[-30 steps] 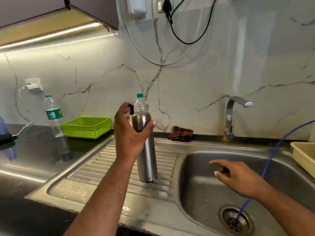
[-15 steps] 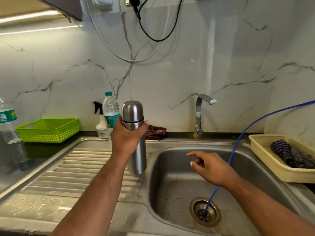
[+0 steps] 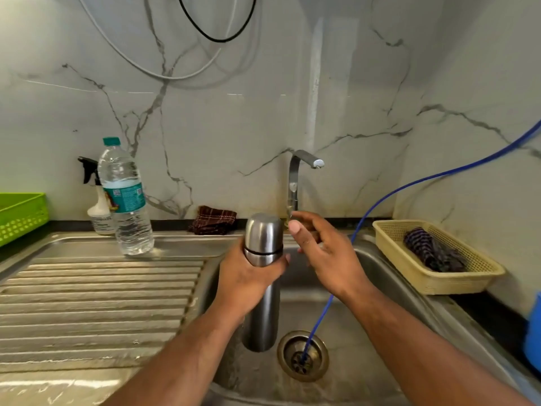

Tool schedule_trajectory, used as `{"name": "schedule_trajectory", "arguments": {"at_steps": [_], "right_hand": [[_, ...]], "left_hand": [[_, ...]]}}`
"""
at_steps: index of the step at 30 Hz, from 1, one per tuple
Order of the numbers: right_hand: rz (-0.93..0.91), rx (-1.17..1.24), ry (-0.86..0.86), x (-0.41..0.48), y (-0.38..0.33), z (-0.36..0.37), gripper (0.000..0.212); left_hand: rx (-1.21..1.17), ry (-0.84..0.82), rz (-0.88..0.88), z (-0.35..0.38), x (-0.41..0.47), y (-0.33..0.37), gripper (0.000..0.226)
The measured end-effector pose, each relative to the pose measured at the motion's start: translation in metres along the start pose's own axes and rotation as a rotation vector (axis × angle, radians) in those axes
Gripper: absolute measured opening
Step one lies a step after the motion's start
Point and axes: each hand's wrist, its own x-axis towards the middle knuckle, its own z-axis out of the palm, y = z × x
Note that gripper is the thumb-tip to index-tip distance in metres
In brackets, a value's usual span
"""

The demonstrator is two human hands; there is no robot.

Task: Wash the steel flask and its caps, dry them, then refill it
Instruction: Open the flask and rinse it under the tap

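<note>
— Where is the steel flask (image 3: 261, 288)?
— Upright above the sink (image 3: 380, 288); the left hand (image 3: 248, 276) is clenched around its body; its cap (image 3: 263, 231) is on.
— The right hand (image 3: 325, 253)?
— Half open beside the cap; holding nothing.
— The beige basket (image 3: 474, 276)?
— Far right; it holds a dark cloth (image 3: 433, 250).

Flask (image 3: 263, 253) upright above sink basin (image 3: 389, 291), held in left hand (image 3: 248, 276) around upper body, cap on top. Right hand (image 3: 325, 253) just right of cap, near tap (image 3: 295, 183) at far rim. Hose (image 3: 380, 200) runs from right wall down into drain (image 3: 303, 356), near-right of flask base. Draining board (image 3: 96, 300) left of basin; water bottle (image 3: 126, 200) at its far edge, spray bottle (image 3: 98, 200) behind it, basket (image 3: 20, 215) far left. Folded cloth (image 3: 213, 219) against wall left of tap. Tray (image 3: 433, 259) on surface right of sink, cloth inside.
</note>
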Motion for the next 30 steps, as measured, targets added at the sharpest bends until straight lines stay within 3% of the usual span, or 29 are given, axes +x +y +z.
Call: {"name": "schedule_trajectory", "arguments": {"at_steps": [2, 4, 7, 9, 12, 15, 24, 30], "right_hand": [[-0.027, -0.089, -0.030, 0.001, -0.011, -0.002, 0.071], [-0.045, -0.256, -0.091, 0.007, -0.024, -0.001, 0.081], [0.010, -0.644, -0.216, 0.024, -0.047, 0.009, 0.076], [0.098, -0.829, -0.313, 0.036, -0.061, 0.017, 0.075], [0.207, -0.989, -0.413, 0.049, -0.073, 0.029, 0.082], [0.209, -1.115, -0.423, 0.056, -0.072, 0.041, 0.077], [0.003, -1.098, -0.356, 0.050, -0.070, 0.038, 0.044], [-0.094, -1.058, -0.246, 0.038, -0.047, 0.030, 0.056]], "left_hand": [[0.036, -0.043, 0.030, 0.001, -0.001, -0.007, 0.051], [0.046, -0.089, 0.046, 0.002, -0.001, -0.010, 0.057], [0.059, -0.122, 0.063, 0.004, -0.003, -0.009, 0.059], [0.075, -0.127, 0.068, 0.007, -0.003, -0.007, 0.047], [0.116, -0.134, 0.094, 0.009, -0.004, -0.006, 0.032], [0.131, -0.134, 0.056, 0.008, -0.002, -0.008, 0.033], [0.078, -0.166, 0.017, -0.001, 0.005, -0.011, 0.048], [0.110, -0.255, 0.079, -0.001, 0.005, -0.007, 0.047]]}}
